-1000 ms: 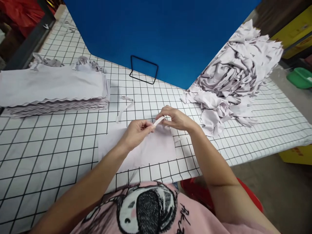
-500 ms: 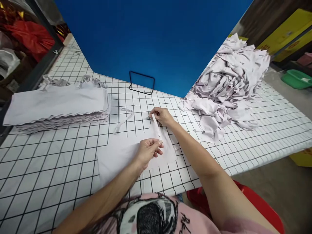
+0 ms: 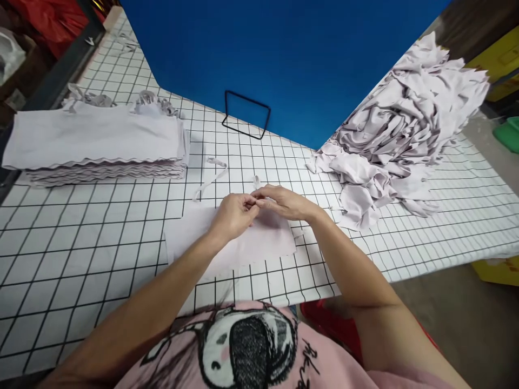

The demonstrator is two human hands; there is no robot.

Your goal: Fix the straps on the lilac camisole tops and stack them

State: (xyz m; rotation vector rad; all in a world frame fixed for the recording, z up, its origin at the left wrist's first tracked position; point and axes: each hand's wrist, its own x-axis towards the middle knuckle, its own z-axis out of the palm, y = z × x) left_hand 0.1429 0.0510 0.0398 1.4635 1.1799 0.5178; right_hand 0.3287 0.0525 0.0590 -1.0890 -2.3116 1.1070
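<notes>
A flat piece of white cloth (image 3: pixel 259 243) lies in front of me, its far edge under my fingers. My left hand (image 3: pixel 233 219) is closed in a pinch at that far edge. Against its fingertips, my right hand (image 3: pixel 286 203) also has its fingers pressed together on the cloth. The exact spot they pinch is partly hidden by the fingers. A short looped strap (image 3: pixel 256 182) sticks out just beyond the fingertips. Another thin white strap (image 3: pixel 211 178) curves over the table to the left of the hands.
On the left is a neat stack of folded white cloth pieces (image 3: pixel 97 135). A loose heap of white cloth (image 3: pixel 405 119) covers the right side. A large blue panel (image 3: pixel 284 65) blocks the back, with a black rectangular outline (image 3: pixel 246 114) at its lower edge. The table (image 3: pixel 101 270) has a grid cover.
My left hand has moved up and away from me to meet the right hand at the cloth's far edge. The upright folded strip has been laid down. The view has shifted slightly.
</notes>
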